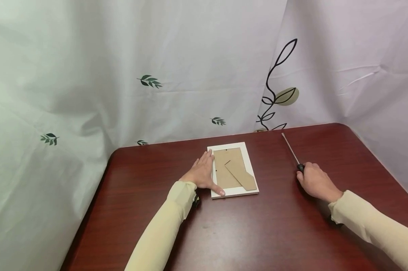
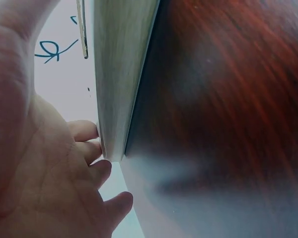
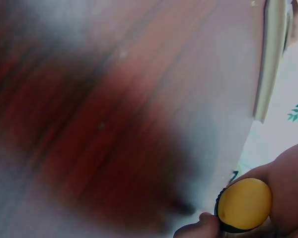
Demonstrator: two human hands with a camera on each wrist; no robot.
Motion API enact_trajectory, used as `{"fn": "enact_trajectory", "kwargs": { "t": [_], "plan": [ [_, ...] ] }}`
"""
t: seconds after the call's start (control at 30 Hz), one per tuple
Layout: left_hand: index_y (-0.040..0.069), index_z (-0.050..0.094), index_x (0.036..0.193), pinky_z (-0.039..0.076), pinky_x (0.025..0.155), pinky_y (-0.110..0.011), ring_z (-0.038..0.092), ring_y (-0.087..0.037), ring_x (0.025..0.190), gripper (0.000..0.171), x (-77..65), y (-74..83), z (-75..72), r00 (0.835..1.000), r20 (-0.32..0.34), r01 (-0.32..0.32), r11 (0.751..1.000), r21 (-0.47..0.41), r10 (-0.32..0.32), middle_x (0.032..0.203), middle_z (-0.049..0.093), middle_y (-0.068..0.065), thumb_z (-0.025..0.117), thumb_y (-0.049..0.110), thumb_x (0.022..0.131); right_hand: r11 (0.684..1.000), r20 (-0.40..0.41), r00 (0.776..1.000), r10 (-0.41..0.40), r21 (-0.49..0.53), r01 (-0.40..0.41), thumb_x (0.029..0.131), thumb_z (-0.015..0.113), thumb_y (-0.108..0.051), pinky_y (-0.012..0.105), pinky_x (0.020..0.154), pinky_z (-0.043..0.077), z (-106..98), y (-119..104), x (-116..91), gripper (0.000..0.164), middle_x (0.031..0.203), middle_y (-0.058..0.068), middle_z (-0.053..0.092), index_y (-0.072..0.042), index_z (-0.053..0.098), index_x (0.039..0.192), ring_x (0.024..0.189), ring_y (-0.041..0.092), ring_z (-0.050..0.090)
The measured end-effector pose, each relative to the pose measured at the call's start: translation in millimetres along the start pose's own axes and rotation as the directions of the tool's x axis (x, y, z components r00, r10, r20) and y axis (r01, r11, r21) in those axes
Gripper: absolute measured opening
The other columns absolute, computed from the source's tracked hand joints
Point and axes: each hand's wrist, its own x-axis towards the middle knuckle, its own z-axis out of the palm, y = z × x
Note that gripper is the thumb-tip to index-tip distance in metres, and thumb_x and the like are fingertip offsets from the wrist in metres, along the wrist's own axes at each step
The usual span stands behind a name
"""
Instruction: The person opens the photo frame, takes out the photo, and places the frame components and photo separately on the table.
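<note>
Picture frame (image 1: 235,156), white-edged and lying back side up, sits between the two hands, touching the left one and well apart from the right. Its tan backing board (image 1: 220,174) faces upward, and a slanted easel leg (image 1: 241,176) crosses it on the side away from the left hand. The left hand (image 1: 202,174) is spread wide along the nearest edge, thumb resting on the near corner, fingers reaching toward the far one. The right hand (image 1: 317,182) is curled around the handle of a screwdriver (image 1: 291,149), whose thin metal shaft points away beyond the knuckles; the right wrist view shows the handle's yellow end (image 3: 245,205). Under both hands spreads a reddish-brown surface (image 1: 258,233), and beyond them hangs a white, leaf-printed curtain (image 1: 190,56).
</note>
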Motion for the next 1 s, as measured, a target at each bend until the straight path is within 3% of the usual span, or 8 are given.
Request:
{"fn": "enact_trajectory", "kwargs": {
  "t": [0.4,0.6,0.8,1.0],
  "plan": [
    [-0.002,0.014,0.146,0.012,0.112,-0.045,0.002,-0.027,0.141,0.147,2.8,0.1,-1.8,1.000,0.006,-0.002,1.000,0.002,0.002,0.154,0.002,-0.016,0.076,0.075,0.038,0.994,-0.108,0.989,-0.104,0.028,0.107,0.094,0.043,-0.013,0.045,0.056,0.044,2.6,-21.1,-14.8,0.025,0.087,0.022,0.046,0.012,0.047,0.098,0.070,0.031,0.048],
    [0.000,0.008,0.148,0.013,0.112,-0.046,0.004,-0.026,0.142,0.150,4.2,0.0,-2.5,1.000,0.008,-0.012,0.999,0.050,0.011,0.154,0.005,-0.015,0.074,0.077,0.038,0.988,-0.096,0.985,-0.140,0.044,0.145,0.094,0.046,-0.011,0.045,0.059,0.045,4.5,-35.4,-18.5,0.024,0.082,0.017,0.054,0.011,0.046,0.104,0.074,0.030,0.055],
    [0.001,0.003,0.148,0.012,0.112,-0.048,0.002,-0.027,0.142,0.151,3.9,0.3,-2.2,1.000,0.013,0.000,0.999,0.035,0.000,0.155,0.001,-0.014,0.074,0.077,0.038,0.984,-0.077,0.986,-0.149,0.092,0.156,0.094,0.048,-0.013,0.042,0.058,0.047,5.8,-51.5,-21.6,0.030,0.089,0.020,0.061,0.010,0.047,0.113,0.072,0.025,0.059],
    [0.002,0.002,0.148,0.011,0.112,-0.049,0.002,-0.028,0.142,0.151,3.3,0.1,-0.9,1.000,0.017,0.011,1.000,0.014,-0.011,0.155,0.000,-0.012,0.074,0.076,0.039,0.965,-0.156,0.962,-0.222,0.105,0.240,0.094,0.052,-0.014,0.037,0.059,0.045,12.3,-66.7,-23.4,0.019,0.078,0.008,0.058,0.001,0.055,0.105,0.066,0.019,0.053]
  ]
}}
